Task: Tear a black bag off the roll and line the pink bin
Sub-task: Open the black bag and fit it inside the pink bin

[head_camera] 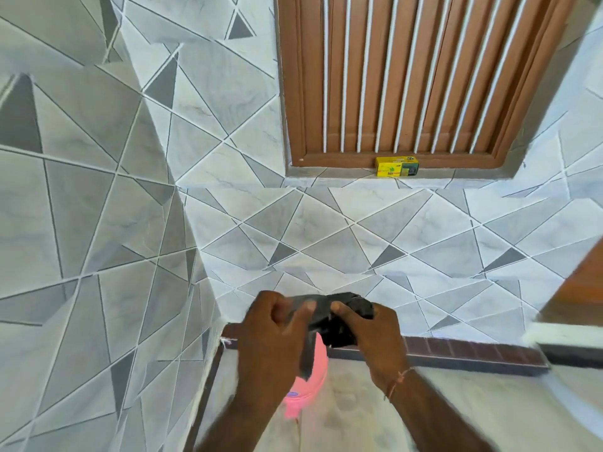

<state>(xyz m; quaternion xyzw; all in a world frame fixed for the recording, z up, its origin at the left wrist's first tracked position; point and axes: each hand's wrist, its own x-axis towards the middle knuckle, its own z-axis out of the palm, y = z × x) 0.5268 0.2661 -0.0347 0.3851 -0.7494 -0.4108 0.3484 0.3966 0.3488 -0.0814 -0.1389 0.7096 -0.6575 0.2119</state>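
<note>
We see both hands low in the centre of the head view, held up in front of the tiled wall (326,236). Left hand (270,337) is curled shut, its fingers (303,313) pinching the loose end of the black bag (308,349); that strip hangs down past the palm, over the bin. Right hand (368,334) is closed around the roll (352,308), thumb on the near side, the rest of its fingers wrapped behind and mostly hidden. The two hands are just beside each other, black plastic stretched between them. We cannot tell whether the bag is already parted from the roll; the frame is motion-blurred there.

Pink bin (308,386) sits on the floor (440,412) directly below the hands, close to the corner where the two tiled walls meet. Only part of it shows between the forearms: pink side, small blue-and-white label. Its opening is hidden by the left hand and the hanging strip.

We also see a thread bracelet (399,380) on the right wrist. A dark brick-pattern skirting strip (473,353) runs along the wall base. Above, a brown wooden window (408,76) with white bars, and a yellow box (396,167) standing on its sill. A brown edge shows at far right; we cannot tell what it is.
</note>
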